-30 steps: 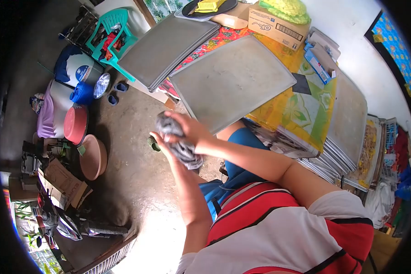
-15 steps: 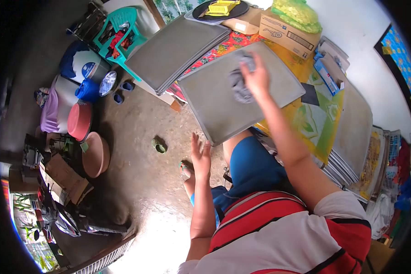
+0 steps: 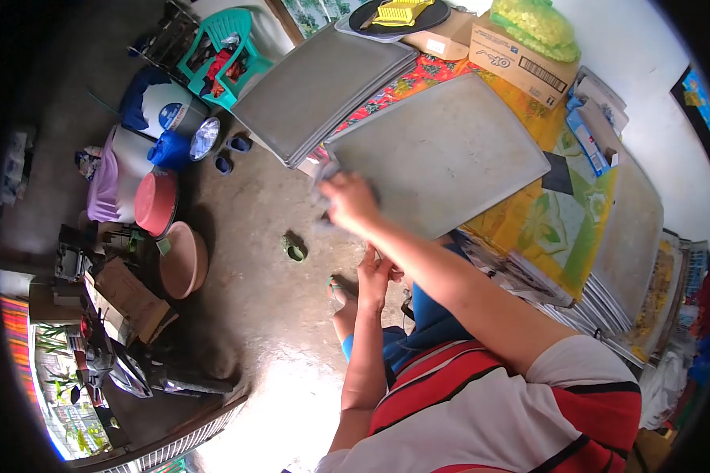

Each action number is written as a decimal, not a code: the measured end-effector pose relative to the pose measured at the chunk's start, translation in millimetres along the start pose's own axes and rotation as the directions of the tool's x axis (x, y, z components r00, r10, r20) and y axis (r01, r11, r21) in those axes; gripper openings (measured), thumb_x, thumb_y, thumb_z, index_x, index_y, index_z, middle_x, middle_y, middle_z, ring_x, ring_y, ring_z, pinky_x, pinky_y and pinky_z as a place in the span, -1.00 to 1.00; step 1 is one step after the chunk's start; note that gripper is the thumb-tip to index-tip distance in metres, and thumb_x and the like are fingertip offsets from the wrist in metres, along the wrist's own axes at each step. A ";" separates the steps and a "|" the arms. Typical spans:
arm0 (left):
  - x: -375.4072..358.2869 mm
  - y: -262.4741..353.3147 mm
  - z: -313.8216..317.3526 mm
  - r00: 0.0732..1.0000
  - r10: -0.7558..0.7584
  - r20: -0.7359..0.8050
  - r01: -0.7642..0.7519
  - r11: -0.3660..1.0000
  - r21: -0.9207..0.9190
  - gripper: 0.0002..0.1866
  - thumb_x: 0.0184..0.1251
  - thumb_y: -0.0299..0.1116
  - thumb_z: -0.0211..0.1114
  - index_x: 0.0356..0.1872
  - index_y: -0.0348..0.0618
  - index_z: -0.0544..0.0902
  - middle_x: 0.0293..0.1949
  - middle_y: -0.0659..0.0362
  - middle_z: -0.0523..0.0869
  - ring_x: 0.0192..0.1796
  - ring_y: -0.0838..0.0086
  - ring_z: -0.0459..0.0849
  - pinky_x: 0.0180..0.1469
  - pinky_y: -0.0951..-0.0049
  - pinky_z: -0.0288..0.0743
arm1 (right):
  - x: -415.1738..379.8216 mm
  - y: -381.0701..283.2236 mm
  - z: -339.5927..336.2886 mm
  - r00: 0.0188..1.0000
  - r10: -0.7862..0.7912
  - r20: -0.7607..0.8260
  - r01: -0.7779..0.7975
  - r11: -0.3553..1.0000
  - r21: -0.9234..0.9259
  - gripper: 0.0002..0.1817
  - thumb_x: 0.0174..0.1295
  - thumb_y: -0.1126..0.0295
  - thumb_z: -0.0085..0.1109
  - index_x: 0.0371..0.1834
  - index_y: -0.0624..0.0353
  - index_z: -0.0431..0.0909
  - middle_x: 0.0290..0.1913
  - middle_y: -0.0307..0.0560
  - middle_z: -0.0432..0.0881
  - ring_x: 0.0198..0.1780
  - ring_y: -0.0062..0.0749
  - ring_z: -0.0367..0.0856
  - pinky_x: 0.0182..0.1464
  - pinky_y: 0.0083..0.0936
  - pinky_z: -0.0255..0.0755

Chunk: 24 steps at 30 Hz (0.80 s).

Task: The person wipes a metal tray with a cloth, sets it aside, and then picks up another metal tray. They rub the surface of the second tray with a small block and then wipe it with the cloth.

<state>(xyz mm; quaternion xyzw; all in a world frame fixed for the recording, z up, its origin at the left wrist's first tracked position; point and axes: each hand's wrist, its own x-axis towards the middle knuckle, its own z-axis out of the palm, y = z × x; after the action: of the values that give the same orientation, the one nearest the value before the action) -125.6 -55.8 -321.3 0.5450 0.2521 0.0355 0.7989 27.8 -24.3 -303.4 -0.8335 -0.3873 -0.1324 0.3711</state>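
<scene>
from my remote seat i see the grey cloth [image 3: 328,170] (blurred at its edges) bunched in the right hand [image 3: 351,199], fingers closed over it, by the left edge of the flat grey tray [image 3: 450,150] — whether it touches the rim i cannot tell. under that forearm i find the left hand [image 3: 375,273], fingers bent, though what they pinch is hidden — farther out, a stack of dark trays [image 3: 323,87] lies beside the flat grey tray.

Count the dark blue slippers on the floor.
2: the upper slipper, left of the stacked trays, and the lower slipper, just below and left of it. Others may be hidden.
</scene>
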 end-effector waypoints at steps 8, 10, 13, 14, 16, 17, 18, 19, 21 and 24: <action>-2.2 0.7 -11.4 0.994 -0.027 -0.102 0.026 1.000 -0.014 -0.39 0.38 -0.43 0.23 0.43 -0.30 0.29 -0.18 0.15 0.65 -0.31 0.53 0.65 -0.20 0.55 0.55 | 2.9 -29.7 -60.7 0.978 0.201 0.055 -0.192 0.771 0.608 -0.54 0.07 0.37 0.28 0.10 0.19 0.58 -0.05 0.08 0.68 -0.06 0.02 0.66 0.02 -0.25 0.53; 2.6 -1.5 -12.5 0.995 0.008 -0.101 -0.009 1.000 -0.008 -0.27 0.39 -0.45 0.19 0.53 -0.23 0.08 -0.24 0.15 0.62 -0.42 0.58 0.62 -0.31 0.59 0.53 | 7.8 26.5 -76.6 0.946 0.314 -0.085 -0.198 0.761 0.618 -0.53 0.08 0.35 0.28 0.11 0.22 0.58 -0.07 0.13 0.70 -0.15 -0.12 0.70 -0.05 -0.30 0.56; 3.9 6.2 -3.6 0.993 0.108 -0.040 -0.107 0.994 0.016 -0.17 0.40 -0.52 0.15 0.56 -0.19 -0.15 -0.24 0.11 0.65 -0.40 0.58 0.58 -0.31 0.57 0.51 | 18.8 124.7 -132.0 0.829 0.509 -0.234 -0.376 0.815 0.441 -0.51 0.10 0.31 0.32 0.12 0.26 0.58 -0.16 0.10 0.74 -0.23 -0.26 0.71 -0.09 -0.39 0.57; 5.0 4.9 -2.9 0.994 0.101 -0.029 -0.101 0.995 0.006 -0.17 0.39 -0.54 0.14 0.56 -0.19 -0.16 -0.24 0.09 0.65 -0.42 0.58 0.58 -0.33 0.57 0.51 | 19.7 154.3 -153.7 0.824 0.464 -0.325 -0.404 0.884 0.237 -0.50 0.09 0.30 0.34 0.13 0.22 0.57 -0.05 0.08 0.71 -0.11 -0.13 0.70 0.03 -0.32 0.54; 7.2 3.2 -0.8 0.996 0.086 -0.002 -0.086 0.996 -0.008 -0.16 0.38 -0.58 0.13 0.56 -0.18 -0.18 -0.24 0.07 0.65 -0.46 0.58 0.57 -0.38 0.58 0.50 | 17.8 216.4 -180.8 0.813 0.455 -0.364 -0.546 0.813 -0.205 -0.45 0.13 0.22 0.32 0.21 0.12 0.52 0.17 0.03 0.61 0.18 -0.05 0.56 0.23 -0.19 0.42; 6.8 6.8 1.0 0.997 0.075 -0.010 -0.075 0.997 0.004 -0.17 0.37 -0.59 0.13 0.55 -0.19 -0.15 -0.29 0.08 0.64 -0.50 0.58 0.55 -0.40 0.58 0.52 | 15.9 238.1 -185.5 0.789 0.502 -0.355 -0.606 0.730 -0.314 -0.43 0.14 0.19 0.30 0.24 0.09 0.49 0.22 0.01 0.56 0.24 -0.05 0.49 0.27 -0.15 0.37; 4.7 14.0 2.9 0.998 0.066 -0.017 -0.065 0.998 0.016 -0.17 0.36 -0.59 0.13 0.55 -0.20 -0.13 -0.34 0.09 0.63 -0.55 0.58 0.52 -0.43 0.58 0.53 | 14.4 257.3 -187.4 0.759 0.547 -0.354 -0.652 0.634 -0.417 -0.41 0.15 0.16 0.28 0.27 0.06 0.46 0.28 -0.01 0.51 0.31 -0.05 0.42 0.31 -0.12 0.33; 3.9 18.4 3.0 0.998 0.056 -0.026 -0.056 0.998 0.030 -0.18 0.35 -0.59 0.14 0.54 -0.21 -0.11 -0.39 0.11 0.62 -0.60 0.57 0.50 -0.45 0.58 0.54 | 19.5 264.6 -189.5 0.724 0.590 -0.357 -0.680 0.525 -0.512 -0.39 0.16 0.13 0.26 0.30 0.03 0.44 0.33 -0.02 0.46 0.38 -0.05 0.35 0.35 -0.08 0.28; 8.8 11.0 -4.8 0.999 0.044 0.005 -0.045 0.998 0.040 -0.17 0.35 -0.61 0.13 0.54 -0.15 -0.13 -0.33 0.07 0.64 -0.59 0.60 0.50 -0.50 0.61 0.49 | 44.7 273.1 -193.1 0.677 0.688 -0.260 -0.701 0.494 -0.515 -0.37 0.20 0.08 0.18 0.36 -0.04 0.38 0.37 -0.06 0.43 0.41 -0.03 0.30 0.37 -0.08 0.25; 9.2 11.1 -7.0 0.999 0.043 0.008 -0.043 0.999 0.033 -0.18 0.34 -0.61 0.15 0.54 -0.13 -0.09 -0.37 0.08 0.62 -0.61 0.62 0.47 -0.49 0.57 0.54 | 82.9 281.7 -187.9 0.674 0.721 -0.158 -0.676 0.517 -0.525 -0.36 0.20 0.05 0.15 0.37 -0.07 0.38 0.36 -0.06 0.44 0.38 0.00 0.33 0.36 -0.07 0.27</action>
<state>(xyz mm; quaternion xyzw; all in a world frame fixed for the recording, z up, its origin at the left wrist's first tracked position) -118.3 -42.3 -316.7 0.5635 0.2379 0.0465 0.7898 305.0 -234.1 -277.1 -0.9911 0.0204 -0.0425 0.1242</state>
